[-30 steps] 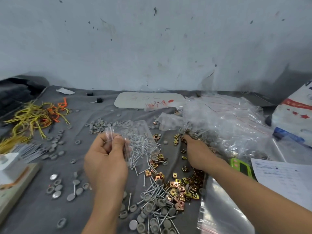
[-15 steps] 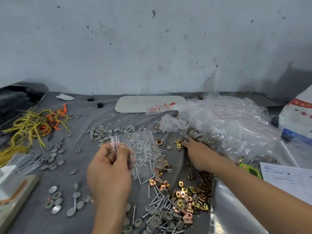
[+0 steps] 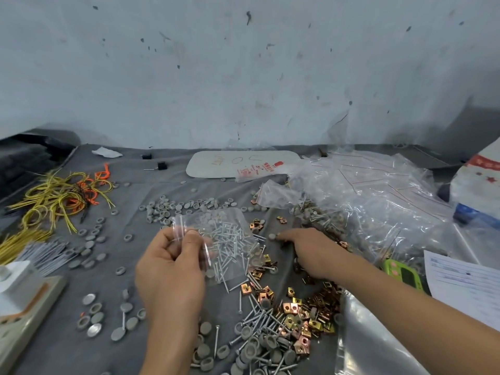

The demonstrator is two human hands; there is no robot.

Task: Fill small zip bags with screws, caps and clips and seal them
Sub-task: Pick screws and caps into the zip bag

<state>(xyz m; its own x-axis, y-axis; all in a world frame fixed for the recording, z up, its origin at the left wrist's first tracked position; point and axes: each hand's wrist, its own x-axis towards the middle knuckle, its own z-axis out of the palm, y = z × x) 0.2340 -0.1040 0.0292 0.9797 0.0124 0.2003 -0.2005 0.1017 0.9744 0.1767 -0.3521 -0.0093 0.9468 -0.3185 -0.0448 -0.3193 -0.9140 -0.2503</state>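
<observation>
Right palm faces down, so whatever is under it is hidden. Left hand (image 3: 173,269) pinches the mouth of a clear zip bag (image 3: 230,234) holding screws, over the table's middle. Right hand (image 3: 311,250) has its fingers stretched out, index tip at 1 grey cap (image 3: 272,236). Grey-cloth table (image 3: 135,185), with a stained pale wall (image 3: 243,77) behind. Loose screws (image 3: 259,319) and brass clips (image 3: 300,312) lie near the front edge. Filled bags (image 3: 378,207) are heaped toward the right back corner, and yellow ties (image 3: 54,196) lie at the left edge.
</observation>
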